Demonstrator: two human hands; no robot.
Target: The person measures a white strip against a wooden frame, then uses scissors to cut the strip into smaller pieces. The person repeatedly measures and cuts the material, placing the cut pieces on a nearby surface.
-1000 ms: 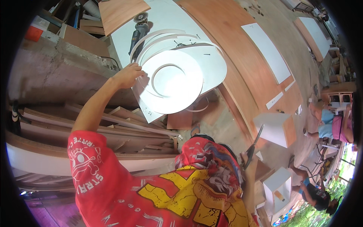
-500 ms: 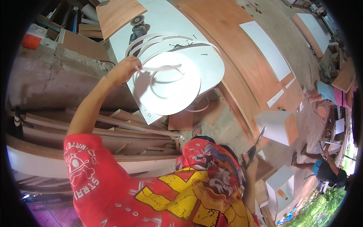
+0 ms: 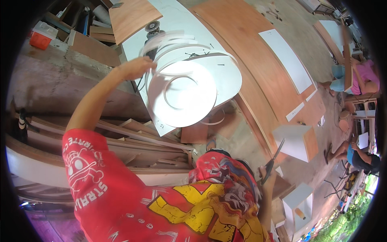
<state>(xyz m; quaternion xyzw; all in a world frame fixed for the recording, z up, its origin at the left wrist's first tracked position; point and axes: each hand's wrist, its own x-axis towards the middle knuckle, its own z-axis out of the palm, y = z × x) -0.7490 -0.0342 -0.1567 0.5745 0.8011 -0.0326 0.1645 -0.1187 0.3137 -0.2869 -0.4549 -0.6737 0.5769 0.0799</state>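
My left hand [image 3: 139,67] is closed on a thin white strip [image 3: 173,74], whose loose coils are blurred by motion. The loops curl over and around a bright white round disc [image 3: 183,115] on a white board [image 3: 229,77]. A ring of the strip lies on the disc's face. Low at my right side, my right hand [image 3: 269,179] grips scissors [image 3: 273,161] with dark handles, blades pointing up and away. An angle grinder [image 3: 152,29] rests on the board beyond my left hand, partly covered by the loops. Several dark screws [image 3: 195,54] lie beside the coils.
Large brown wooden panels [image 3: 242,52] spread to the right, with a white panel [image 3: 286,60] on them. White box pieces [image 3: 294,139] stand near my right hand. Wood strips [image 3: 149,141] are stacked at left. Two people [image 3: 365,78] are at the far right.
My left hand has moved slightly right, and the strip's loops swing with it. The scissors stay in my right hand. At the far right, a person in pink now shows more, holding a board.
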